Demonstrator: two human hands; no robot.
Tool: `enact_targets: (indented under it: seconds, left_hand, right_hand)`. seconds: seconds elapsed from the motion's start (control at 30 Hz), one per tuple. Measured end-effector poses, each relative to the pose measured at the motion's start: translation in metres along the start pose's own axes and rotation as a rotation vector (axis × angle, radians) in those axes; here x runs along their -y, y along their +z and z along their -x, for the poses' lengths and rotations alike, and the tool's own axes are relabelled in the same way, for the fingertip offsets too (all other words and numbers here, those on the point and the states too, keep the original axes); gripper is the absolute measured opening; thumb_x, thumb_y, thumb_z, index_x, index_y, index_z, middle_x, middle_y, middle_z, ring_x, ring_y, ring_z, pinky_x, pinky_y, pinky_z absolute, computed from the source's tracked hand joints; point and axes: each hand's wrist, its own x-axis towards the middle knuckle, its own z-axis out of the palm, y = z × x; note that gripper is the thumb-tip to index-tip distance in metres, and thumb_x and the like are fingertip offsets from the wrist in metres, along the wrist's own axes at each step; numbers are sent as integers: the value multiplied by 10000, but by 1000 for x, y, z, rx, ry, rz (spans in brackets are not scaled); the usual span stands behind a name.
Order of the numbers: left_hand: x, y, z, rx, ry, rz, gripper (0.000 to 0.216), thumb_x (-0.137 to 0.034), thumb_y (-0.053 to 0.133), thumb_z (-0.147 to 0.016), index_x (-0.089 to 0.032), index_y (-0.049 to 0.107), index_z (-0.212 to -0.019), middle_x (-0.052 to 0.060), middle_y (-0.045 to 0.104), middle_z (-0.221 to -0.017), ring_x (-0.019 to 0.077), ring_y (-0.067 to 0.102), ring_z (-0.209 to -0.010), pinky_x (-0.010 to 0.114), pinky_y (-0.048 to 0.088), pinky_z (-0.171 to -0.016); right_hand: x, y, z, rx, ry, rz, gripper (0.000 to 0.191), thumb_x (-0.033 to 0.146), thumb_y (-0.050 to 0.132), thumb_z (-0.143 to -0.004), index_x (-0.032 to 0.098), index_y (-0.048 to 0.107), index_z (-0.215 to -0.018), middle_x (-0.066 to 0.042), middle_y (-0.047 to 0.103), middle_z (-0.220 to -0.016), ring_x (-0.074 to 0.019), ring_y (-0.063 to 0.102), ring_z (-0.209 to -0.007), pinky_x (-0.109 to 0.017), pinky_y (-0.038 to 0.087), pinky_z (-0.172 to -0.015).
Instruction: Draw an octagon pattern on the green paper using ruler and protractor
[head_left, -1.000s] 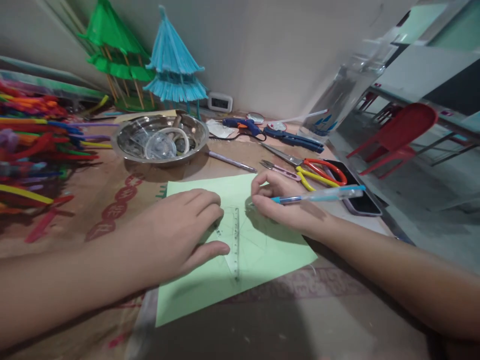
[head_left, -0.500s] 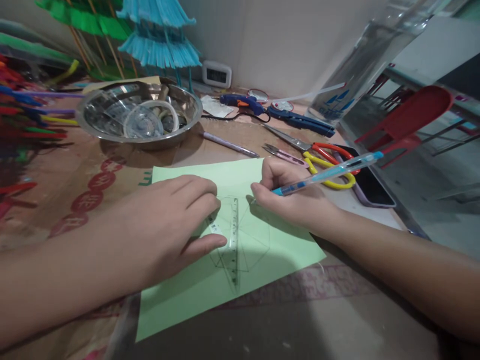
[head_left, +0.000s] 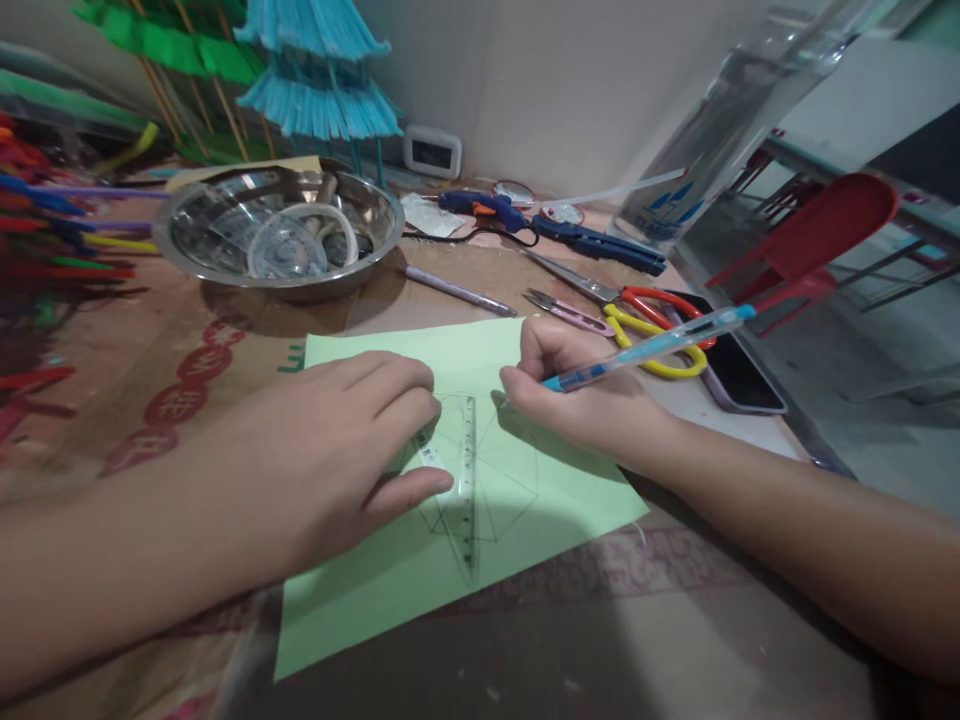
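A sheet of light green paper (head_left: 337, 610) lies in front of me with thin polygon lines drawn on it. On the sheet rests a clear triangular ruler (head_left: 466, 480) with its marked edge running up and down. My left hand (head_left: 360, 440) presses the ruler flat, fingers bent over its left side and thumb stretched across it; part of the ruler is hidden beneath. In my right hand (head_left: 577, 395) is a slim see-through blue pen (head_left: 637, 350), pinched between thumb and fingers. Its tip points at the paper just right of the ruler's upper end.
Beyond the paper lie a lilac pen (head_left: 457, 290), a small pink-handled cutter (head_left: 566, 312), red-and-yellow scissors (head_left: 656, 340) and a phone (head_left: 739, 370). Behind them are a metal bowl (head_left: 180, 250), a blue glue gun (head_left: 487, 207) and a tall clear bottle (head_left: 690, 150).
Almost nothing differs. The view has shifted very slightly; both hands, the ruler and the pen keep their places on the paper.
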Motion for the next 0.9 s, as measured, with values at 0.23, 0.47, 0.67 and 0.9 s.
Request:
enact_targets:
  seconds: [0.23,0.47,0.67,0.9]
  left_hand:
    - [0,1,-1,-24,31,-21,644,-540,202,-1216,-157,699,-1069,148,739,-1069,306,721,-930,445,533,-800]
    - [-2,-1,-2,-37,32,-15,641,-536,233,-1212,-139,710,-1051,175,752,-1061,333,749,-910,478,588,-763]
    - [-6,-2,3,-110,137,92,416,-271,344,-1213,-175,748,-1195,116,807,-1305,274,763,-1145,403,593,-925]
    - [-12,-11,2,-27,117,89,569,-291,275,-1225,-189,785,-994,112,839,-1165,256,790,-1016,384,611,-830]
  right_hand:
    - [0,2,1,-11,20,-14,289,223,644,-877,274,421,-700,70,443,-640,-110,378,-573,-302,274,-544]
    - [2,2,0,-17,21,-23,277,221,634,-857,276,423,-686,75,448,-618,-103,381,-554,-289,284,-530]
    - [-1,0,2,-83,96,-82,291,298,664,-906,284,450,-709,73,482,-596,-120,424,-549,-298,323,-551]
    - [-3,1,5,-72,142,-122,284,314,716,-920,272,494,-748,62,515,-607,-135,443,-573,-309,313,-565]
